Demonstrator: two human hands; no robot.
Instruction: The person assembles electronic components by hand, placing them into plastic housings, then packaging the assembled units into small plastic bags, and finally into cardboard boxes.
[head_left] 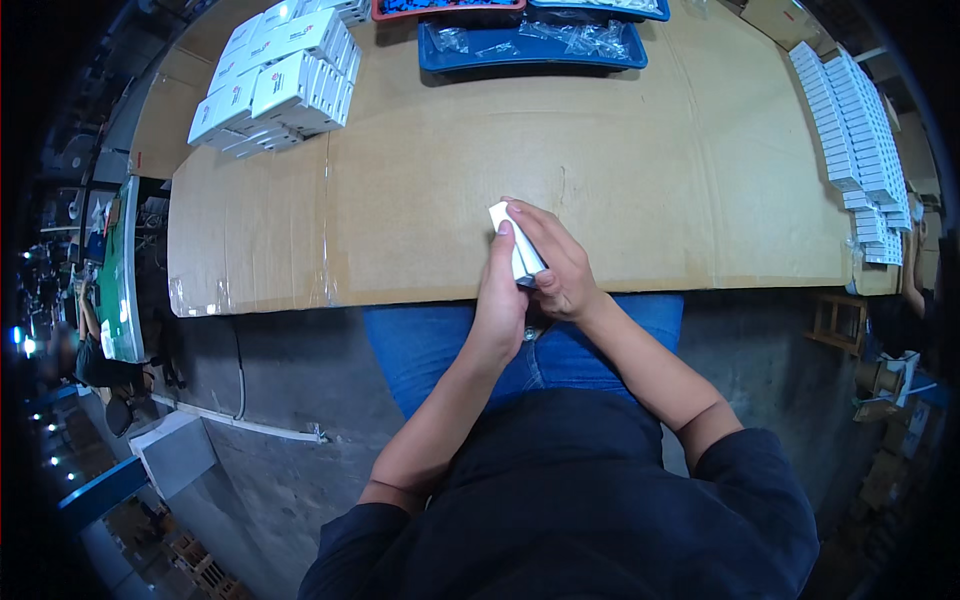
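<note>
A small white carton point(521, 258) is held between both my hands, just above the near edge of the cardboard-covered table point(450, 190). My left hand point(497, 292) grips it from the left, thumb lying along its side. From the right, my right hand point(560, 262) wraps round it, fingers over the top and thumb at the lower end. The carton is tilted, and part of it is hidden by my fingers. A darker gap shows at its lower end; I cannot make out what is inside.
Stacked white boxes point(285, 85) stand at the far left, and tall rows of small white cartons point(850, 125) at the right. A blue tray point(530, 62) with clear plastic bags sits at the back, beside a red tray point(450, 12) of blue parts. A green-topped table point(122, 280) stands further left.
</note>
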